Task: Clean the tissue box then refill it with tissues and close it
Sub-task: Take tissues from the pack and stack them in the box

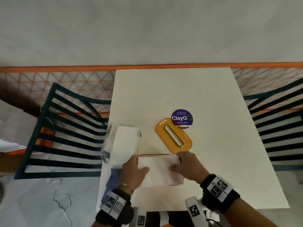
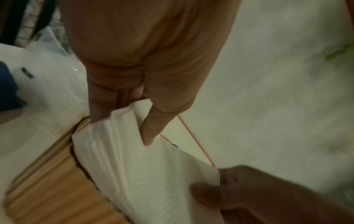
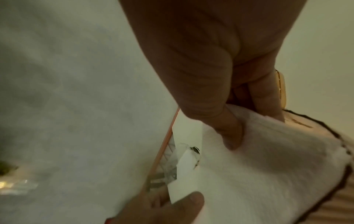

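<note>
Step in hand: refilling. A stack of tissues [image 1: 159, 169] is being lowered into the open tissue box [image 2: 47, 189], whose ribbed wooden wall shows under the stack.
Left hand [image 1: 133, 171]: its grip is clamped on the stack's left end, thumb on top and fingers [image 2: 99, 106] down the side, between tissues and box wall.
Right hand [image 1: 188, 167]: its grip is clamped on the stack's right end in the same way, thumb on top, fingers tucked at the edge.
Tissue box: on the tabletop [image 1: 205, 95] just in front of the person, almost wholly hidden under the stack in the head view; only a thin dark rim line shows at its far edge.
Lid [image 1: 173, 135]: orange, slotted, lying flat just beyond the tissue box and to its right, partly over a purple sticker [image 1: 181, 117].
Tissue pack [image 1: 124, 140]: beyond the tissue box to its left, in clear wrap.
Blue cloth [image 1: 113, 179]: just left of the tissue box, at the tabletop edge.
Next move, as I judge it: press the stack level inside the walls, slide the fingers out without dragging sheets up, then fetch the lid.
Risk: a corner may catch on the rim and fold.
View differences: the wrist views show the wood ribbing, dark rim and layered tissue edges; only the head view shows the lid, sticker and pack layout.
</note>
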The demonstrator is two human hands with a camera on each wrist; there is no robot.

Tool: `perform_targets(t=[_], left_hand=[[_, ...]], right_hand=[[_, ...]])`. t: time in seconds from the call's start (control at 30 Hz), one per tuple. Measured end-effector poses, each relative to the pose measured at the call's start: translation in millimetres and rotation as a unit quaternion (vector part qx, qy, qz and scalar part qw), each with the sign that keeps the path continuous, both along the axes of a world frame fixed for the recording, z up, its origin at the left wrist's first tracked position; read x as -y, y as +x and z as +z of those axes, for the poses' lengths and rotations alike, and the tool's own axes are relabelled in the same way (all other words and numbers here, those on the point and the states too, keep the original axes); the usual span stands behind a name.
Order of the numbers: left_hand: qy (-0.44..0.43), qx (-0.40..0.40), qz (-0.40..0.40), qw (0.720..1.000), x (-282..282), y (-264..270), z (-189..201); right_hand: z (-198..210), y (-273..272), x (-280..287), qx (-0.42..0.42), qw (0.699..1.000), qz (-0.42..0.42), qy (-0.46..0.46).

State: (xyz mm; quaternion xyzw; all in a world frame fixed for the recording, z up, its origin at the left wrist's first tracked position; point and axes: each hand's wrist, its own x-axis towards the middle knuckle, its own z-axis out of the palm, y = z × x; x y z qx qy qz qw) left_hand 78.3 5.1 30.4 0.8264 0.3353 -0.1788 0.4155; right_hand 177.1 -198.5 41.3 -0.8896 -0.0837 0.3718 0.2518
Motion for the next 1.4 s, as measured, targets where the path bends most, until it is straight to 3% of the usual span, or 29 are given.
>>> perform_targets(t=[0.13, 0.37, 0.53, 0.63, 0.77, 0.87, 0.93, 1.0, 1.1, 1.2, 1.33, 1.4], left_hand=[[0.047, -0.02, -0.001, 0.999, 11.4, 8.2, -4.7], [0.165, -0.044, -0.086, 0.982, 20.2, 9.3, -5.9], [0.24, 0.037, -0.099, 0.965, 19.8, -0.2, 6.6], [0.174, 0.092, -0.163, 0.967, 12.0, -2.2, -4.1], [0.141, 0.052, -0.319, 0.936, 7.0, 4.4, -26.0], [0.152, 0.024, -0.342, 0.927, 7.9, 9.9, -35.8], [0.147, 0.027, -0.349, 0.925, 7.3, 11.0, -36.8], [0.116, 0.054, -0.306, 0.943, 3.7, 12.1, -27.1], [0.079, 0.114, -0.12, 0.983, -18.5, 17.6, -4.0], [0.159, 0.106, 0.025, 0.981, -58.6, 27.5, -4.6], [0.158, -0.052, 0.049, 0.985, -90.0, 34.6, -26.2], [0.157, -0.075, 0.045, 0.984, -91.9, 34.9, -33.8]], right_hand=[[-11.8, -3.3, -11.1, 0.028, 0.998, -0.001, -0.058], [-11.8, -8.4, -23.3, 0.047, 0.991, 0.019, -0.121], [4.9, -10.9, -17.9, 0.116, 0.98, 0.053, -0.151], [3.2, -15.0, -14.2, 0.152, 0.979, 0.076, -0.108], [-9.2, -20.4, -13.8, 0.122, 0.972, 0.19, -0.069], [-13.1, -19.9, -12.8, 0.134, 0.95, 0.272, -0.08], [-16.4, -17.5, -10.7, 0.145, 0.946, 0.281, -0.068], [-17.7, -14.2, -9.3, 0.153, 0.955, 0.253, -0.034], [-19.2, -8.5, -8.1, 0.206, 0.965, 0.162, -0.006], [-25.6, -4.6, -5.6, 0.255, 0.964, 0.077, -0.011], [-33.7, -0.9, -6.2, 0.261, 0.962, 0.078, -0.018], [-35.9, 1.2, -6.3, 0.257, 0.964, 0.07, -0.015]])
